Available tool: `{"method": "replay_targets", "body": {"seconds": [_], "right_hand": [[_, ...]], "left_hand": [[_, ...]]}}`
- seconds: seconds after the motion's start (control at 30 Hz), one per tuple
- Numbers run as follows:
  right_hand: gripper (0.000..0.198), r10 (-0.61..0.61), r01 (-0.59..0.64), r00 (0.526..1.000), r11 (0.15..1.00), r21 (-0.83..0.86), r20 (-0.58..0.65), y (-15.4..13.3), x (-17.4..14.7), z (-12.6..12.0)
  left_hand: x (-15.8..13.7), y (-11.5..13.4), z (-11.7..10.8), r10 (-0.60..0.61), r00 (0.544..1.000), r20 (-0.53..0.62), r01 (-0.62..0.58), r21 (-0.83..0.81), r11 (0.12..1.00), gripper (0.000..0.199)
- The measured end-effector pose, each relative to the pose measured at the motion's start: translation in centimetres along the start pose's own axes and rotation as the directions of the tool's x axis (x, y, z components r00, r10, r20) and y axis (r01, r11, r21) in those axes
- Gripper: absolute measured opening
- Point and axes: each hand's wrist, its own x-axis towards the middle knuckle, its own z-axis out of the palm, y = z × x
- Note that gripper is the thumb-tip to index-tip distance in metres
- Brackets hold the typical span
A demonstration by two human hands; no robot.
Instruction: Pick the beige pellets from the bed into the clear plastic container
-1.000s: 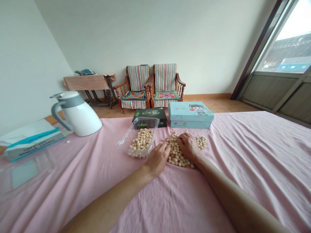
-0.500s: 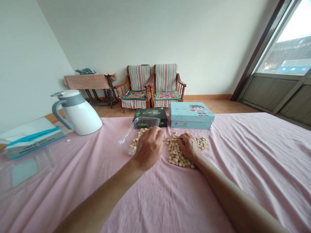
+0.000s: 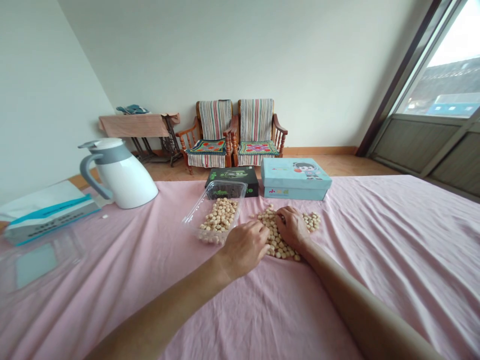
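Note:
A heap of small, round, pale beige seeds (image 3: 279, 247), perhaps lotus seeds, lies on the pink cloth. My right hand (image 3: 293, 229) rests on this heap with its fingers curled down among the seeds. At the heap's left edge is my left hand (image 3: 245, 247), fingers bent and closed; their tips are partly hidden, so what they hold cannot be made out. Just beyond it stands a clear plastic tray (image 3: 195, 207) with many of the same seeds (image 3: 221, 212) spread over its bottom. My left wrist is near the tray's front corner.
Behind the tray sits a black box (image 3: 251, 182), and a light blue shoebox (image 3: 296, 187) is beside it. On the left stand a white and grey jug (image 3: 131, 180), a tissue pack (image 3: 52, 220) and a clear plastic lid (image 3: 37, 265). Two wooden armchairs (image 3: 257, 120) are beyond the table.
My left hand has moved from over the tray's right side toward me and right, to the edge of the heap. The tray's seeds are now uncovered. My right hand has barely moved.

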Motion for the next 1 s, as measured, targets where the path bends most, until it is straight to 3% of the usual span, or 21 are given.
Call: {"method": "replay_targets", "body": {"seconds": [0.2, 0.43, 0.8, 0.9, 1.0], "right_hand": [[0.018, 0.007, -0.007, 1.000, 1.000, -0.003, 0.007, 0.0, 0.1, 0.0], [0.019, 0.019, -0.019, 1.000, 1.000, 0.008, 0.014, -0.4, 0.1, -0.3], [0.018, 0.015, -0.015, 1.000, 1.000, 0.001, -0.001, -0.3, 0.0, -0.1], [0.018, 0.018, -0.018, 1.000, 1.000, 0.004, 0.006, -0.3, 0.0, -0.2], [0.019, 0.017, -0.017, 1.000, 1.000, 0.003, 0.009, -0.4, 0.0, -0.3]], "left_hand": [[-0.2, 0.3, 0.0, -0.025, 0.998, 0.052, 0.024, 0.021, 0.999, 0.008], [-0.6, 0.7, 2.4, -0.031, 0.990, 0.141, 0.032, -0.009, 0.999, 0.013], [-0.6, 0.6, 2.8, -0.055, 0.989, 0.137, 0.065, -0.070, 0.995, 0.016], [-0.7, 1.0, 2.2, -0.045, 0.991, 0.124, 0.055, -0.079, 0.995, 0.016], [-0.8, 0.9, -0.1, -0.031, 0.998, 0.047, 0.035, -0.085, 0.996, 0.013]]}}
